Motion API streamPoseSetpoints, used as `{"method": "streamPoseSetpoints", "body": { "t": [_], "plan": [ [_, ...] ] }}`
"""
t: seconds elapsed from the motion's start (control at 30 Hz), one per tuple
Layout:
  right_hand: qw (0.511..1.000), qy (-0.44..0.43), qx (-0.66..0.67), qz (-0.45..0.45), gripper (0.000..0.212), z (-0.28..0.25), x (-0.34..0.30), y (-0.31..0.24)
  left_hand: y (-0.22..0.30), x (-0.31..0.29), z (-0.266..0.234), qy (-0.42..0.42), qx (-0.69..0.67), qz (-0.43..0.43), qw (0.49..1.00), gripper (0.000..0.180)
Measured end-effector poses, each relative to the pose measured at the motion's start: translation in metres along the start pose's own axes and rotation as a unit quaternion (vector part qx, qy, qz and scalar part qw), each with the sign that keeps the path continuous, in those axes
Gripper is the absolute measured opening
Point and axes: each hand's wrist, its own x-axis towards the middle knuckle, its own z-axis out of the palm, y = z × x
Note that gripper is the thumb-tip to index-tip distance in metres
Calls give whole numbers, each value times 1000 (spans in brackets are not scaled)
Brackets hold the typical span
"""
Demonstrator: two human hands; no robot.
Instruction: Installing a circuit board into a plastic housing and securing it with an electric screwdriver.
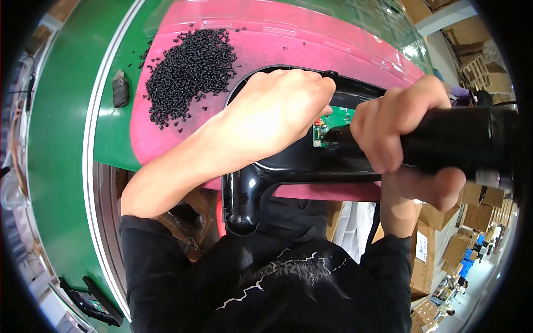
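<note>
A glossy black plastic housing (311,161) lies in front of me, with a green circuit board (341,117) set in it. My right hand (402,130) is wrapped round a thick black electric screwdriver (461,141), whose narrow end points left over the board. Above the housing, beside the board, my left hand (286,108) is closed with its fingers curled under. What its fingertips hold, if anything, is hidden. A heap of small black screws (191,75) lies left of the housing, with several strays around it.
Under the housing and screws spreads a pink mat (147,136) on a green table (61,144). Clear plastic (366,28) covers the far side. A small grey wrapped roll (120,90) lies at left. Another black housing (91,302) is at lower left. Cardboard boxes (425,258) stand to the right.
</note>
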Motion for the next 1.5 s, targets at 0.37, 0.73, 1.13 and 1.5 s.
{"method": "streamPoseSetpoints", "body": {
  "t": [0.37, 0.73, 1.13, 1.5],
  "plan": [
    [991, -23, 64, -116, 64, -21, -7, -25, 4, 6, 0, -51, -32, 95, 994, 14],
    [983, 10, 93, -160, 62, -48, -24, -41, 24, 24, 10, -14, -116, 112, 987, 11],
    [993, 32, -33, -113, 63, -96, -46, -45, 38, 26, 15, -162, 29, -9, 986, 66],
    [991, 119, -27, -62, 60, -91, -45, -32, 40, 26, 17, -169, 40, -14, 985, 58]
  ]
}}
